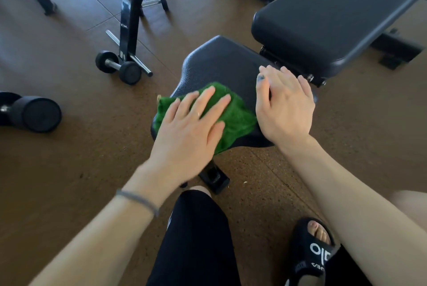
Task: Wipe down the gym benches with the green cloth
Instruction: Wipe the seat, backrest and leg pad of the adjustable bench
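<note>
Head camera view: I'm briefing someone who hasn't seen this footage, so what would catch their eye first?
The green cloth stands out most, bright against the black seat pad at centre, with the left hand pressed flat on it. Beside it, the right hand rests open on the pad's right edge. Beyond that, the long black back pad stretches to the upper right, and a dumbbell lies on the brown floor at left.
</note>
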`<state>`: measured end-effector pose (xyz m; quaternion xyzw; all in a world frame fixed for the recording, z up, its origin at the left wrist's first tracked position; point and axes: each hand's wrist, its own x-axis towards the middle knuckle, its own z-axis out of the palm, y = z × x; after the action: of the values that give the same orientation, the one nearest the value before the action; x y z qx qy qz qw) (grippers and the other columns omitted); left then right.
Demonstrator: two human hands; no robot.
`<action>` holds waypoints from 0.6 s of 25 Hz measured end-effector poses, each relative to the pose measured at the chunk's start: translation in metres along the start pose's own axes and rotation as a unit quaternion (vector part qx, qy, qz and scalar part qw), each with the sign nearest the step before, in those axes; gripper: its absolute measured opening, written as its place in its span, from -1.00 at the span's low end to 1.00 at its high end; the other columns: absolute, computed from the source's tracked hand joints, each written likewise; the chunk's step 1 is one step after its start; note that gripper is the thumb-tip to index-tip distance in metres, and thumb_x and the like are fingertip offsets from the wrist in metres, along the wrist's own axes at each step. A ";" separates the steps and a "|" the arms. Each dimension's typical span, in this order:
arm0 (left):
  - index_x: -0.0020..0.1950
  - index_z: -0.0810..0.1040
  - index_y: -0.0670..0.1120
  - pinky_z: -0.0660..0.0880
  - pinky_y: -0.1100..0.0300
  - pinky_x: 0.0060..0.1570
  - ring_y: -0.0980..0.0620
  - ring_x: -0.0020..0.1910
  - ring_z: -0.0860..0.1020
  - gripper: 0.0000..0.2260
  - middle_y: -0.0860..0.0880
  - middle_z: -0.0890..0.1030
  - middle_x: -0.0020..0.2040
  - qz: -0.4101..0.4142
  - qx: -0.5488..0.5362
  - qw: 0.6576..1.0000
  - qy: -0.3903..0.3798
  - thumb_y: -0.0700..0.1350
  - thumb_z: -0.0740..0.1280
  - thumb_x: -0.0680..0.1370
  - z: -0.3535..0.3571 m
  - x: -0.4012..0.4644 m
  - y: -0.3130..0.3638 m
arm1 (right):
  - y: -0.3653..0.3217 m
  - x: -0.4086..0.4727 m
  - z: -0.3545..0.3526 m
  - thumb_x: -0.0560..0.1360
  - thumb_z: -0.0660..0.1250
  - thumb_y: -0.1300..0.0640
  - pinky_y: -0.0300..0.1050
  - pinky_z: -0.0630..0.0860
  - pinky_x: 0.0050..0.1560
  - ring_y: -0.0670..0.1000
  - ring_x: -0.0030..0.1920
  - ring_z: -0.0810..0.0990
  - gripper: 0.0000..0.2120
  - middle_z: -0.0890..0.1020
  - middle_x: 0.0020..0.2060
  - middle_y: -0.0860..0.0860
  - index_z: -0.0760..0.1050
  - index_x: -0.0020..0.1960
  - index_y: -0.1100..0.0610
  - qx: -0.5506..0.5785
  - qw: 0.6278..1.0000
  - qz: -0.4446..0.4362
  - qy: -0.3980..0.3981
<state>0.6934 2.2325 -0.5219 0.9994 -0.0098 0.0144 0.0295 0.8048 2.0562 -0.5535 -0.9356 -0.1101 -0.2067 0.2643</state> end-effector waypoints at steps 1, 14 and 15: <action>0.66 0.08 0.18 0.12 -0.17 0.58 -0.11 0.62 0.12 -0.52 0.03 0.13 0.67 -0.011 -0.016 1.000 0.000 0.13 -0.07 0.72 -0.002 0.026 -0.007 | 0.000 0.001 0.000 0.68 -0.08 -0.09 0.14 0.29 0.52 0.05 0.47 0.48 -0.45 0.64 0.34 -0.03 0.60 0.37 0.04 -0.001 1.000 -0.003 0.004; 0.65 0.12 0.11 0.41 -0.10 0.32 -0.24 0.39 0.46 -0.51 -0.12 0.39 0.53 -0.240 -0.171 0.955 -0.025 0.15 0.04 0.72 -0.007 0.062 -0.049 | 0.001 -0.001 -0.001 0.70 -0.08 -0.08 0.12 0.26 0.56 0.03 0.49 0.45 -0.46 0.60 0.38 -0.03 0.62 0.35 0.02 -0.002 1.000 -0.011 -0.008; 0.64 0.15 0.05 0.40 -0.10 0.36 -0.25 0.38 0.47 -0.50 -0.19 0.45 0.48 -0.262 -0.212 0.941 -0.032 0.15 0.03 0.72 -0.006 0.082 -0.052 | 0.001 -0.002 -0.001 0.70 -0.07 -0.08 0.12 0.26 0.56 0.03 0.49 0.46 -0.46 0.60 0.38 -0.03 0.62 0.35 0.03 -0.004 1.000 -0.012 -0.006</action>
<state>0.7767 2.2828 -0.5167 0.9372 0.2482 -0.0281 0.2435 0.8034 2.0552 -0.5540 -0.9366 -0.1219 -0.2042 0.2573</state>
